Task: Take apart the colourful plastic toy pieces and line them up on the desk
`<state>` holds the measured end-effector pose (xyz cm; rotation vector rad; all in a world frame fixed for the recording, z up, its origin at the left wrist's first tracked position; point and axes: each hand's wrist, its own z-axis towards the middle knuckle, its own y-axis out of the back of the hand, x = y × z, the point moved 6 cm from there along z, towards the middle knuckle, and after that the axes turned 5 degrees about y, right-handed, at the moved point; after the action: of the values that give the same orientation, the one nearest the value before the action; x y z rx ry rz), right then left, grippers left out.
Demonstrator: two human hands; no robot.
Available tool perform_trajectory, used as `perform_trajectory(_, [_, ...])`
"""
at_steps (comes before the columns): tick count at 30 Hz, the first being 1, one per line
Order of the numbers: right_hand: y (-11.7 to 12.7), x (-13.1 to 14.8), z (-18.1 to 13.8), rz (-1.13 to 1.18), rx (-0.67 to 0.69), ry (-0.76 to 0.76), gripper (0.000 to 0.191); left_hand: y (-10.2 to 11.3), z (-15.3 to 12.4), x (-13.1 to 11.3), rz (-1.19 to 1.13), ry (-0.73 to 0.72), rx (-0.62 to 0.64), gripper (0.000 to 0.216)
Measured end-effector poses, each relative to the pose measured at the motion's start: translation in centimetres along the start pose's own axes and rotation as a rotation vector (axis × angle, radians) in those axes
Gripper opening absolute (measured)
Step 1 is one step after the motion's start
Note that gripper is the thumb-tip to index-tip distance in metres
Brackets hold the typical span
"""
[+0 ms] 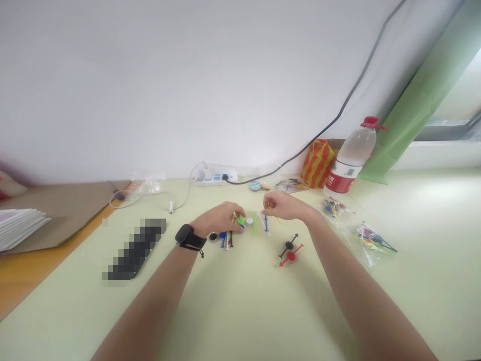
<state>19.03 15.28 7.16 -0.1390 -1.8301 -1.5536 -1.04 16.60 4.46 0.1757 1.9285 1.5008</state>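
Just right of the disc [241, 220] your left hand [220, 219] clasps, sticks [265, 223] lie under your pinched right hand [281, 205], contents unclear.

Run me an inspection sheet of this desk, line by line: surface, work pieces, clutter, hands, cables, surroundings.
Surface: pale green table, a brown board on its left end.
Work pieces: coloured sticks and discs in the left hand; loose sticks between the hands; black pin and red pin lying nearer.
Clutter: bags of pieces, water bottle, striped pouch, paper stack, blurred dark object.
Hands: left hand closed on the pieces; right hand pinched shut, contents too small to tell.
Cables: power strip, black cable up the wall, white cable.
Surroundings: white wall, green curtain.
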Motion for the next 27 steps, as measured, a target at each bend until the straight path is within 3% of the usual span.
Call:
perform_trajectory(5, [-0.5, 0.5, 0.1, 0.033, -0.055, 0.016, 0.016, 2.0, -0.9, -2.7, -0.067, -0.082, -0.18, 0.049])
perform_trajectory(12, [-1.7, 2.1, 0.7, 0.375, -0.18, 0.09, 0.035, 3.5, -1.7, -7.2, -0.201, -0.279, -0.317, 0.028])
perform_trajectory(17, [-1.3, 2.7, 0.6, 0.645, -0.213, 0.131, 0.049, 4.1, -1.7, -7.0, -0.154, -0.291, -0.44, 0.014])
perform_trajectory(23, [-1.1, 2.4, 0.6, 0.996, -0.147, 0.087, 0.045, 5.2, -2.1, -6.8, -0.215, -0.292, -0.485, 0.015])
perform_trajectory(27, [-1.4, 2.3, 0.9, 1.08, -0.139, 0.071, 0.048, 5.6, -2.4, -7.1, -0.245, -0.33, -0.516, 0.012])
